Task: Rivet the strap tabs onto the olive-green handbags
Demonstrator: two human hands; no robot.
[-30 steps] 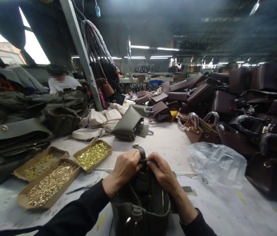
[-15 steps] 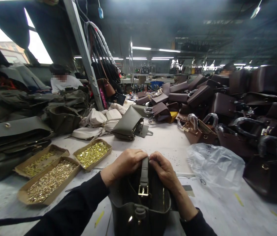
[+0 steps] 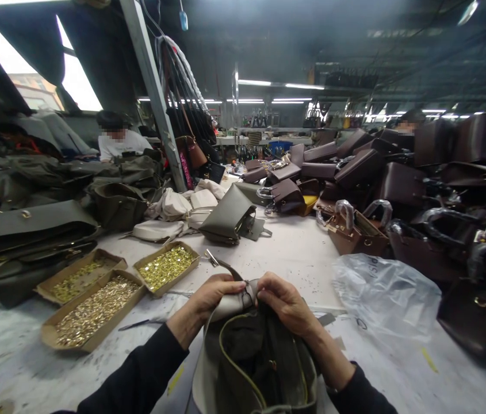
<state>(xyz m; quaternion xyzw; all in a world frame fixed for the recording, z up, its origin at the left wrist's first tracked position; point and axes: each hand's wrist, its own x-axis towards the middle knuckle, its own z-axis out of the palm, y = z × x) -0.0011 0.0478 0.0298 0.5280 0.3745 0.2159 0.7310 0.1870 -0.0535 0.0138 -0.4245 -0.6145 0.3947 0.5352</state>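
An olive-green leather handbag (image 3: 251, 368) stands open on the white table in front of me, its pale inner rim tilted toward the camera. My left hand (image 3: 210, 299) and my right hand (image 3: 283, 302) both pinch the far top edge of the bag, close together. A narrow strap with a metal buckle (image 3: 219, 263) sticks out from between my hands, pointing up and to the left. Both arms wear black sleeves.
Three cardboard trays of gold rivets (image 3: 96, 307) lie left of the bag. A clear plastic bag (image 3: 385, 293) lies to the right. Brown handbags (image 3: 402, 190) pile up at right, olive bags (image 3: 31, 230) at left. A person in white (image 3: 119, 144) sits far left.
The bag has been tipped toward me, so its pale rim and inside now show. The buckled strap that hung down into the bag now points away, up and left.
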